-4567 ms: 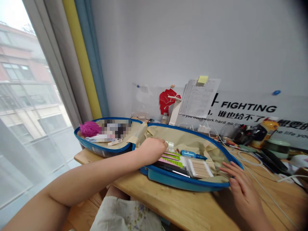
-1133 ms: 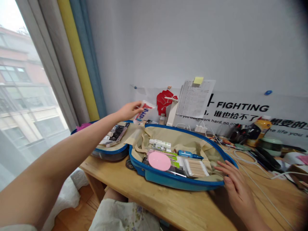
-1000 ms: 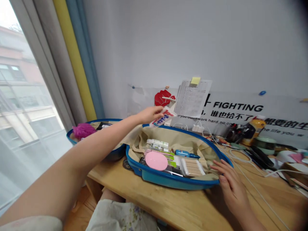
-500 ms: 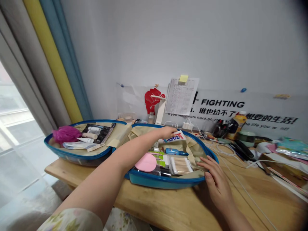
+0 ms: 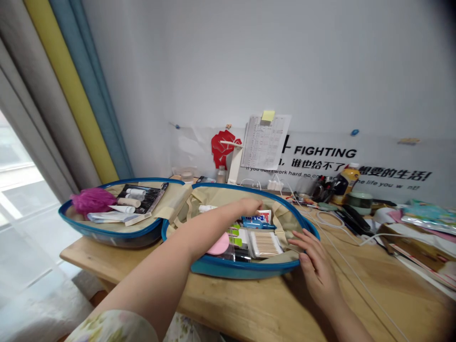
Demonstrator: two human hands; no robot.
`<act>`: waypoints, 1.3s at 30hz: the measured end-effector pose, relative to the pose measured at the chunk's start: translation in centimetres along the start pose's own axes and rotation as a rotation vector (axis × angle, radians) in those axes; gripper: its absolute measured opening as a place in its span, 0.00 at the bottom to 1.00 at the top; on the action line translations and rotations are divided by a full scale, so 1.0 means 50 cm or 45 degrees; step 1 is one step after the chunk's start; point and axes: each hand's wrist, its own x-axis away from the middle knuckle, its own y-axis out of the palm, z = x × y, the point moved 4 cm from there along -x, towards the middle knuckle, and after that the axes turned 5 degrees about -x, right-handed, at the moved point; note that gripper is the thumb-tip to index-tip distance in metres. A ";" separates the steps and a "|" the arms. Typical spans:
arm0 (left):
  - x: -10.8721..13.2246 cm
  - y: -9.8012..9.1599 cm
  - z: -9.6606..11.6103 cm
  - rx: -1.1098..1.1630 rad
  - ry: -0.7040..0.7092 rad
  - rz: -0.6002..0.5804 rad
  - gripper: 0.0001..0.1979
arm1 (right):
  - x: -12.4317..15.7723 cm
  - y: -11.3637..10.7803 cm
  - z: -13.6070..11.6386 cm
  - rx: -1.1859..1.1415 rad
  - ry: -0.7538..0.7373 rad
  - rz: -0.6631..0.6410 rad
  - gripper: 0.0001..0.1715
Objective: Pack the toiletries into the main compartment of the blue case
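Note:
A blue-rimmed zip case [image 5: 245,271] lies unfolded on the wooden desk. My left hand [image 5: 250,206] reaches into its right half, closed at a white tube with blue and red lettering [image 5: 264,216]; its fingertips are mostly hidden. That tube lies over a blue bottle [image 5: 270,225]. Nearer to me in this half are a clear box of cotton swabs [image 5: 266,244], a pink round pad [image 5: 218,243] partly behind my forearm, and green-and-white packaging [image 5: 235,232]. My right hand [image 5: 318,268] rests at the case's right rim, its fingers stretched apart over the edge.
The case's left half holds a purple bath puff [image 5: 93,201], small white tubes [image 5: 135,192] and a dark flat box [image 5: 156,195]. White cables [image 5: 342,247] run across the desk [image 5: 228,304] at right. Behind are a yellow bottle [image 5: 345,183] and pens [image 5: 320,189].
My left hand has lowered the white tube from above the far rim down into the case's right half. My right hand stays at the rim. The view has shifted slightly.

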 end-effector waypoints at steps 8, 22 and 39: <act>0.043 -0.013 -0.043 -0.154 -0.142 -0.099 0.14 | 0.000 0.002 0.004 -0.011 0.022 0.008 0.22; 0.079 -0.012 -0.051 0.002 -0.081 -0.095 0.22 | 0.000 0.003 0.014 0.040 -0.029 0.016 0.22; 0.576 -0.078 -0.454 0.305 -0.768 0.301 0.23 | -0.003 0.003 0.026 0.068 -0.066 -0.021 0.21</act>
